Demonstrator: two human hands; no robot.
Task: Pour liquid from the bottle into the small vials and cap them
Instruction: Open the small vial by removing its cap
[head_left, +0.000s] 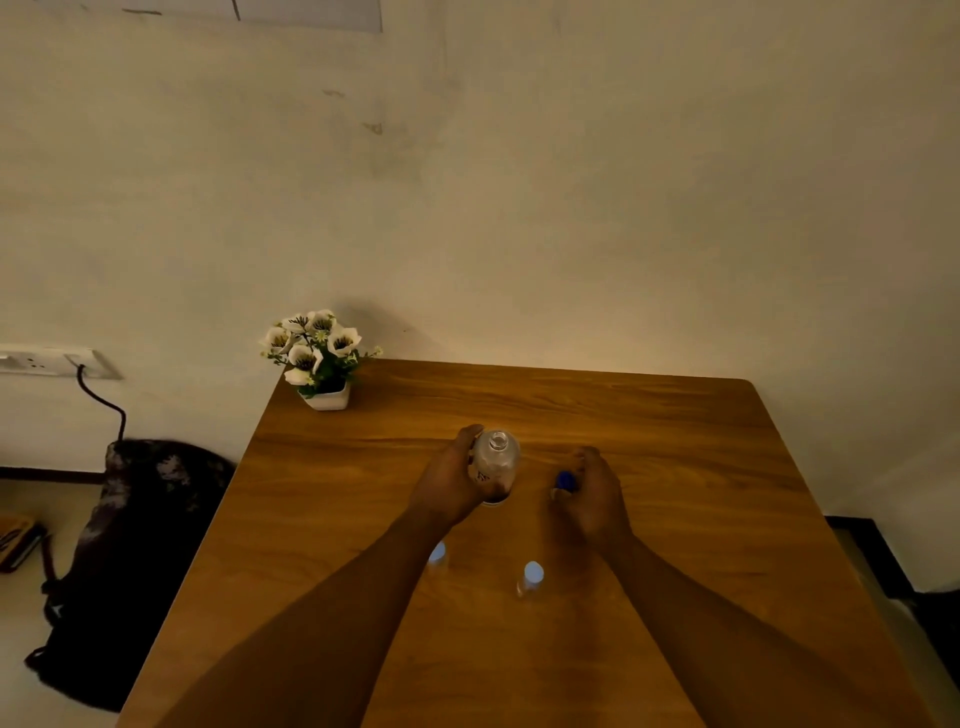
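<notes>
A clear plastic bottle (497, 462) stands upright on the wooden table (649, 431), its mouth uncovered. My left hand (451, 480) is wrapped around its left side. To the right, my right hand (595, 499) holds a blue bottle cap (565, 480) in its fingers, a little apart from the bottle. Two small clear vials with pale caps stand nearer to me: one (437, 555) partly hidden behind my left forearm, the other (532, 577) between my forearms.
A white pot of artificial white flowers (319, 358) stands at the table's far left corner against the wall. Left of the table, a dark bag (135, 545) lies on the floor below a wall socket (57, 362) with a cable.
</notes>
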